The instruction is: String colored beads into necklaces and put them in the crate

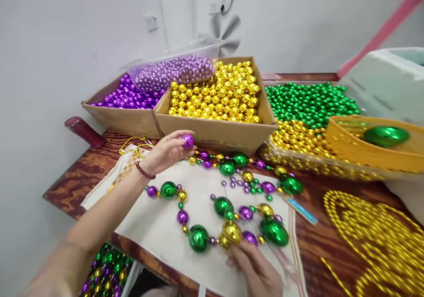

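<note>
My left hand (172, 149), wearing a dark bead bracelet (145, 170), pinches a shiny purple bead (188, 141) in front of the box of gold beads. Down near the cloth's front edge, my right hand (256, 268) has its fingers closed at a large gold bead (232, 232) of a bead strand. Above that bead a thin needle or wire (225, 192) sticks up; its lower end is hidden. Along the strand lie green, purple and gold beads, among them a big green bead (198, 238) and another green bead (274, 231). The right fingertips are partly hidden.
Behind stand cardboard boxes of purple beads (132, 96) and gold beads (215, 98). Green beads (311, 102) fill a tray at right, near a yellow-orange container (344, 142). Gold bead strings (380, 235) lie at right; a dark red bottle (84, 131) lies at left.
</note>
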Action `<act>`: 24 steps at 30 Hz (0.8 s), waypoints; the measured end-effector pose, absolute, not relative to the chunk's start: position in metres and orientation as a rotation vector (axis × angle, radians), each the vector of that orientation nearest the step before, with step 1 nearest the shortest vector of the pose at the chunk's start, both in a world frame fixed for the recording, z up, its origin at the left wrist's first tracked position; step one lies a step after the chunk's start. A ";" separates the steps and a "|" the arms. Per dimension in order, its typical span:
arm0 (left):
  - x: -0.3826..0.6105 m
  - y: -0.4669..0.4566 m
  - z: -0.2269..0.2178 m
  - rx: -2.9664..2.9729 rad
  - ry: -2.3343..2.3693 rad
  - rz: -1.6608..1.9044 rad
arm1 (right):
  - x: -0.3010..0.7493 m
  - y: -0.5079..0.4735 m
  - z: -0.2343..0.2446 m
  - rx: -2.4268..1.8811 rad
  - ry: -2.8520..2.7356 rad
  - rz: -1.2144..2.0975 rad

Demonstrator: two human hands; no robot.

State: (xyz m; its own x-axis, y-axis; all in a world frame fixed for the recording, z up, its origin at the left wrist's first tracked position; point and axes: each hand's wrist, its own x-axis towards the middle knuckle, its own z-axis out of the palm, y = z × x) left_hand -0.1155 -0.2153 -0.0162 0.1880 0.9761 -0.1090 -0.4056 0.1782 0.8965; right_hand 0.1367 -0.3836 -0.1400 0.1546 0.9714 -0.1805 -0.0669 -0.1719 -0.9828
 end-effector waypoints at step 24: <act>-0.031 -0.271 -0.074 0.294 0.750 1.092 | 0.143 -0.407 -0.143 -1.272 -1.204 1.113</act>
State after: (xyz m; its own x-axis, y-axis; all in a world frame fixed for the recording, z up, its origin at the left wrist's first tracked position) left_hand -0.0308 -0.2713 -0.0740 0.2489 0.8810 -0.4024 -0.6923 0.4524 0.5622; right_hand 0.1435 -0.4071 -0.1435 0.0741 0.9970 0.0202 0.0583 0.0159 -0.9982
